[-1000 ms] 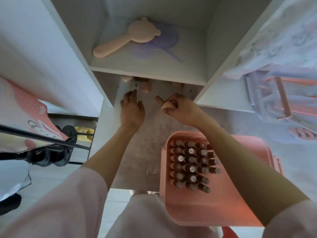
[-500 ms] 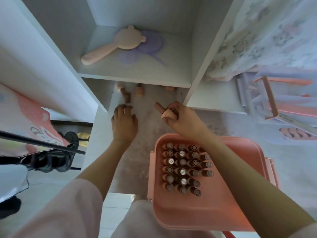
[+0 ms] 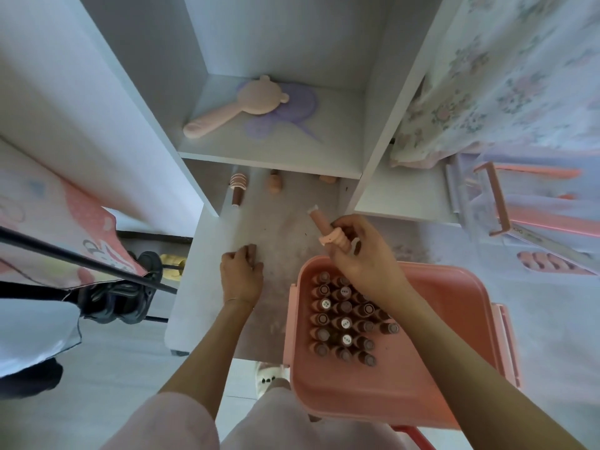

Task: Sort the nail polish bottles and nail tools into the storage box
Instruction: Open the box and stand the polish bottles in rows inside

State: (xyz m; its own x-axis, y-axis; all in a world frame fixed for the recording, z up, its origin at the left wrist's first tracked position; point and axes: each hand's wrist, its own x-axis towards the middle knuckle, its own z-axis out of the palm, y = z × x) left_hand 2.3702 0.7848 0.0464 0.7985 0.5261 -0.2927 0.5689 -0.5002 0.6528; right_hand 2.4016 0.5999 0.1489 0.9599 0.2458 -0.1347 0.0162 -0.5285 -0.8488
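Observation:
A pink storage box (image 3: 422,378) sits at the desk's near right, with several brown nail polish bottles (image 3: 344,323) standing upright in rows in its left half. My right hand (image 3: 357,251) hovers over the box's far edge and grips a pink ridged nail tool with a brown stem (image 3: 321,222). My left hand (image 3: 242,274) rests on the desk left of the box, its fingers curled round a small brown bottle (image 3: 252,253). Under the shelf, another ridged tool (image 3: 237,190), a peach bottle (image 3: 275,184) and a small piece (image 3: 327,179) lie on the desk.
A white shelf unit (image 3: 269,157) stands over the back of the desk, holding a pink bear-shaped brush (image 3: 240,107) on a purple mat. A clear box with a pink handle (image 3: 496,203) and floral fabric are at the right. A dark stand (image 3: 120,293) is below left.
Both hands drew back from under the shelf toward me. My right hand carried the ridged tool over to the box's far edge. My left hand now has a brown bottle in its fingers.

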